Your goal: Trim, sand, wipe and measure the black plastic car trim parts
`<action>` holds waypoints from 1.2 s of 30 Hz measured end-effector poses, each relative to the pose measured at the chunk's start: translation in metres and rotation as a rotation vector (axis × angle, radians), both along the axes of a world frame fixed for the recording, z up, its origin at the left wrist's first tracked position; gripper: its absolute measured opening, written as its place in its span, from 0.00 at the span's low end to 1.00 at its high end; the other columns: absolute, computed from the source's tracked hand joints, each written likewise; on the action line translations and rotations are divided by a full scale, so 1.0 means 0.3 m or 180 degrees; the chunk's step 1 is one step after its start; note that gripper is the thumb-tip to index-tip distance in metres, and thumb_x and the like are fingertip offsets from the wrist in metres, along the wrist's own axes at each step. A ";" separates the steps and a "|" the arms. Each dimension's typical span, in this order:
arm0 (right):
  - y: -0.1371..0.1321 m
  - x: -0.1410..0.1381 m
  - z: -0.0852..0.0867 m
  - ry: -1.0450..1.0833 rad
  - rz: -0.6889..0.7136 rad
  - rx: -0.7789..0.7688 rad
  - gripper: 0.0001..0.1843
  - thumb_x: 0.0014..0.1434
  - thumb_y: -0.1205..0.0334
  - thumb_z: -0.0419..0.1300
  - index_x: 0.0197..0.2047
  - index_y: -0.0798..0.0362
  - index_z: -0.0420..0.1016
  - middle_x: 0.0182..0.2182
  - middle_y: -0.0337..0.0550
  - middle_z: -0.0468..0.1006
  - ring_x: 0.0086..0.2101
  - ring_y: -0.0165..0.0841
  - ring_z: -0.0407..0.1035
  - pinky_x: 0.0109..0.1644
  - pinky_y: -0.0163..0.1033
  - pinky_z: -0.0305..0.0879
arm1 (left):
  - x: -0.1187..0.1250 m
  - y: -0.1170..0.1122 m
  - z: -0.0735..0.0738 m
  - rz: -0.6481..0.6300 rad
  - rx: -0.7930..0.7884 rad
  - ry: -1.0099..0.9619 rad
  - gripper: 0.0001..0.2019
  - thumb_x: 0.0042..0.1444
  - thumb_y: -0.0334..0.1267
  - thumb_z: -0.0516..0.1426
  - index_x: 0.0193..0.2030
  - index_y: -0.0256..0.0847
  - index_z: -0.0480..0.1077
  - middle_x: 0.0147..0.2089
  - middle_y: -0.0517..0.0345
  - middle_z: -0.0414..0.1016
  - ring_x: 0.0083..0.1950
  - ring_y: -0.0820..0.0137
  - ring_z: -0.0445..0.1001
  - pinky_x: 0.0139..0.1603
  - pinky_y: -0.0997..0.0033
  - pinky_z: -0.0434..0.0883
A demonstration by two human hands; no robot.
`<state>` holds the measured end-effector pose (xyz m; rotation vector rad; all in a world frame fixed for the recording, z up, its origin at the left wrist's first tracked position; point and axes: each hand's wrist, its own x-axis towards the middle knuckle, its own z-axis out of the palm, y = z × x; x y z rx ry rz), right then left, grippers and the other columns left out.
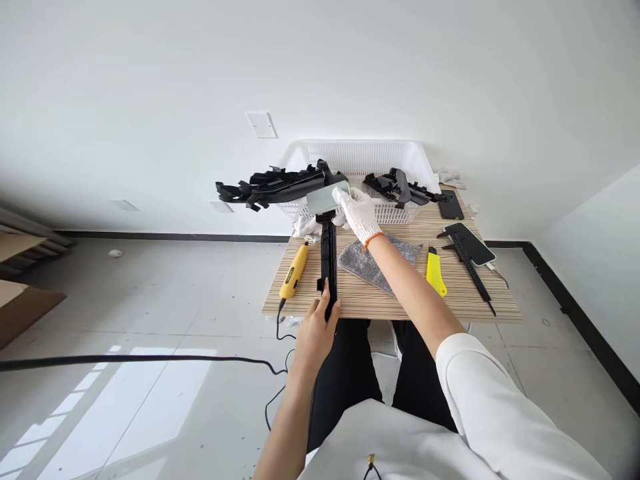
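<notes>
A long black plastic strip (329,257) lies lengthwise over the table, its near end reaching the front edge. My left hand (319,327), bare, is closed on that near end with the index finger stretched along the top. At the strip's far end, my right hand (359,212) in a white knit glove pinches a pale grey-green sheet (323,199). The sheet covers part of the far end; whether it touches the strip I cannot tell. Beneath my right forearm is a grey cloth (367,263). Left of the strip lies a yellow corded power tool (295,272).
Behind my hands a white basket (370,148) holds black plastic parts (285,185), some jutting past its left rim, and more black parts (400,187). On the table's right are a yellow utility knife (435,273), a caliper (470,263), a phone (475,243) and a black flat device (451,205).
</notes>
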<state>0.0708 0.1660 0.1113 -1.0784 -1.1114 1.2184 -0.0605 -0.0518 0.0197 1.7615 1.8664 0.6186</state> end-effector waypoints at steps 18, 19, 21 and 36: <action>-0.214 0.109 -0.008 0.0567 0.1277 0.0289 0.26 0.58 0.49 0.69 0.56 0.45 0.71 0.31 0.35 0.76 0.19 0.22 0.62 0.17 0.30 0.54 | 0.009 -0.002 0.009 -0.0035 0.0069 0.0213 0.28 0.74 0.49 0.46 0.77 0.48 0.54 0.52 0.47 0.75 0.46 0.56 0.79 0.37 0.65 0.70; -0.235 0.117 -0.031 0.0600 0.1396 0.0268 0.27 0.55 0.51 0.70 0.57 0.44 0.70 0.33 0.34 0.76 0.20 0.22 0.64 0.18 0.30 0.57 | 0.009 -0.002 0.009 -0.0030 0.0065 0.0215 0.28 0.74 0.49 0.46 0.77 0.49 0.54 0.51 0.48 0.75 0.45 0.57 0.79 0.37 0.66 0.70; -0.266 0.126 -0.078 0.0605 0.1654 0.0242 0.31 0.49 0.56 0.74 0.55 0.43 0.70 0.36 0.34 0.75 0.23 0.23 0.67 0.20 0.29 0.61 | 0.009 -0.003 0.011 -0.0002 0.0006 0.0245 0.28 0.74 0.49 0.46 0.78 0.50 0.53 0.49 0.49 0.75 0.43 0.58 0.78 0.35 0.66 0.69; -0.263 0.106 -0.096 -0.0471 0.1330 0.0293 0.10 0.59 0.56 0.66 0.40 0.51 0.73 0.45 0.41 0.78 0.25 0.21 0.68 0.22 0.29 0.63 | 0.017 -0.001 0.010 0.0039 0.0004 0.0357 0.28 0.74 0.49 0.47 0.77 0.49 0.55 0.53 0.47 0.75 0.45 0.58 0.78 0.35 0.67 0.70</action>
